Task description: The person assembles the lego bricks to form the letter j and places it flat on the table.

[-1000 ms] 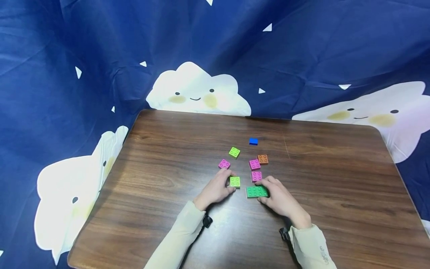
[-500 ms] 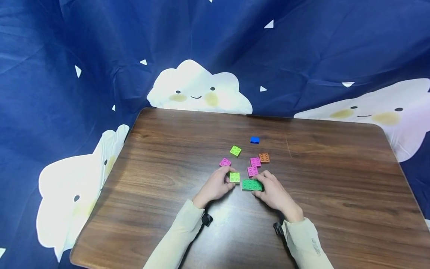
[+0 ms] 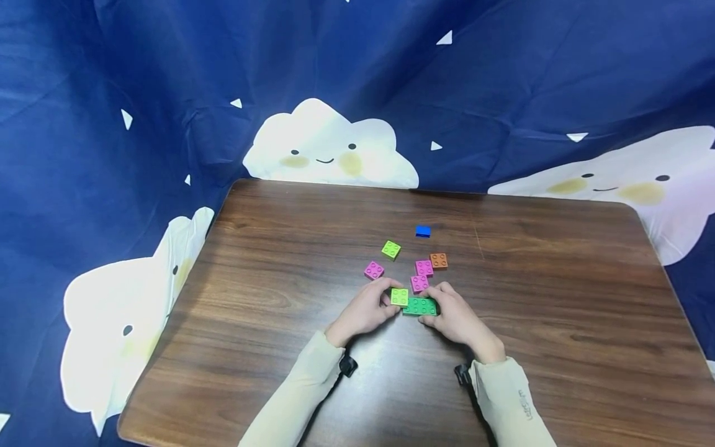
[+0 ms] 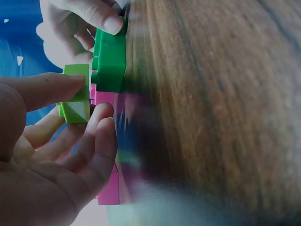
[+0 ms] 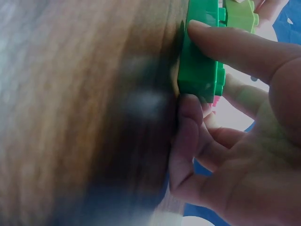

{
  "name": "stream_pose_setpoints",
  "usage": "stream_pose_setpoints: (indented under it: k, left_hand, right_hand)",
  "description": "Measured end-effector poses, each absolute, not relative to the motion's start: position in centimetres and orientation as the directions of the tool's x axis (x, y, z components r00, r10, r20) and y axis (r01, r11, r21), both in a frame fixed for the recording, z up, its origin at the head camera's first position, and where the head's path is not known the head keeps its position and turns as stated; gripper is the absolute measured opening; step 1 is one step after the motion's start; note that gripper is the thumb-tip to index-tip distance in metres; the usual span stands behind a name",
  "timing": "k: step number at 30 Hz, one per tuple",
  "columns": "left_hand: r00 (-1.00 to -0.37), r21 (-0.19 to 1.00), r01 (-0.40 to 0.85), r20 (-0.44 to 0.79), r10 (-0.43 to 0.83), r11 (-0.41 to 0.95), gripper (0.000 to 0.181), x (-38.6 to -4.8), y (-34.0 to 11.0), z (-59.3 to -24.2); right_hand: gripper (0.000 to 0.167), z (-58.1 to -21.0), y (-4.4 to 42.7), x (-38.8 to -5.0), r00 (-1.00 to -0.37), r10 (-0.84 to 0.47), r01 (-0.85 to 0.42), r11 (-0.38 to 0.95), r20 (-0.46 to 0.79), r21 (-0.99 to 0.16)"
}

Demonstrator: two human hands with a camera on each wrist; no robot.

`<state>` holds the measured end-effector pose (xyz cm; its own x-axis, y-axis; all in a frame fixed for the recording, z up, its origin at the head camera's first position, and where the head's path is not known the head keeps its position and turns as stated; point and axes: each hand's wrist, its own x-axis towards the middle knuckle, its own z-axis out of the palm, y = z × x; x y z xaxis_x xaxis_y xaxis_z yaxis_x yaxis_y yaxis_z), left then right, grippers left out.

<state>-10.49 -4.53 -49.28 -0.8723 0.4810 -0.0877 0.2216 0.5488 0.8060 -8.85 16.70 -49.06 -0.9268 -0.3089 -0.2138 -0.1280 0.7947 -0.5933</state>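
In the head view my left hand (image 3: 365, 308) pinches a lime brick (image 3: 399, 297) between thumb and fingers, above the left end of a long green brick (image 3: 420, 306). My right hand (image 3: 459, 315) grips that green brick at its right end, thumb on the near side. The left wrist view shows the lime brick (image 4: 76, 94) held off the table beside the studs of the green brick (image 4: 112, 59), which stands on the wood. Seen from the right wrist, my thumb presses the side of the green brick (image 5: 200, 70); the lime brick (image 5: 240, 15) is close to its studs.
Just behind the green brick lies a pink brick (image 3: 419, 284), with another pink brick (image 3: 424, 267) and an orange brick (image 3: 438, 261) beyond. Farther back are a blue brick (image 3: 422, 231) and a second lime brick (image 3: 391, 249). A third pink brick (image 3: 373, 270) lies behind my left hand.
The green brick, in my right hand, has shifted left and slightly back. My left hand has lifted the lime brick and carried it right, over the green brick's left end. One pink brick has shifted left.
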Motion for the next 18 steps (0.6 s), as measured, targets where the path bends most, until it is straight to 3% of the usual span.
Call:
stream_pose_setpoints:
  k: [6,18]
  left_hand:
    - [-0.864,0.796,0.220,-0.110,0.492,0.564,0.043,-10.35,-4.37,-49.25]
    - [-0.830,0.748,0.344,-0.040,0.556,0.568,0.048,-10.40,-4.05,-49.48]
  right_hand:
    - [0.041,-49.10,16.61,-8.99,-0.924,-0.307,-0.117,0.796,-0.230,-0.593]
    - [0.036,-49.24,16.77,-9.22,-0.920,-0.325,-0.137,0.789,-0.218,-0.599]
